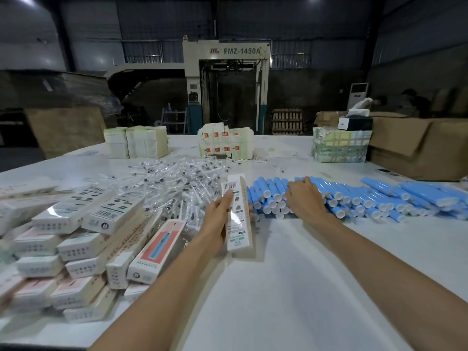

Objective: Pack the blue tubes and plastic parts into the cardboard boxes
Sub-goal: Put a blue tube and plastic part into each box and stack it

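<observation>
My left hand [219, 216] grips a long white cardboard box [238, 219] with a barcode, held upright over the white table [291, 274]. Just right of it lies a wide pile of blue tubes [367, 196] with white caps facing me. My right hand [305, 198] rests on top of that pile with fingers curled over some tubes; whether it holds one is hidden. A heap of clear-wrapped plastic parts [177, 181] sits behind and left of the held box.
Several filled white boxes [83, 239] are stacked at the left. Bundles of flat box blanks [136, 141] [225, 140] [339, 145] stand along the far edge. A big brown carton [417, 148] sits at far right. People sit in the right background.
</observation>
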